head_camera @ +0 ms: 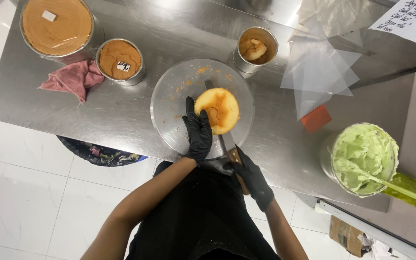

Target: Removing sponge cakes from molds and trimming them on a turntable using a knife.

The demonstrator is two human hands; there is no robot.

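Presently, a small round sponge cake (217,110) lies on a clear turntable (169,103), slightly toward the near right of its centre, on a steel worktable (121,120). The cake appears light, soft and crumbly: its pale top is torn at the middle and loose crumbs are scattered over the turntable's far side. In my judgement it would compress or break under a pinch, so it is best steadied by flat contact at the rim or top, not squeezed. The left hand (198,132), in a black glove, rests extended with fingers (191,110) laid against the cake's left edge; it is flat and uncurled, bracing, not grasping. The right hand (252,179), also gloved, is closed around the wooden handle of a long knife (227,140), whose blade runs under or through the cake and emerges at its far side; whether it is cutting mid-height or passing beneath cannot be determined. Both forearms come in from the near edge, the left angled inward, the right drawn back below the table edge. Elsewhere noted: a large cake tin (56,26) and a smaller tin (120,60) at far left, each full; a pink cloth (73,78) beside them; a tin with cake scraps (256,49); clear plastic sheets (318,72); an orange scraper (316,119); a bowl of green cream (364,159) with a spatula at right.
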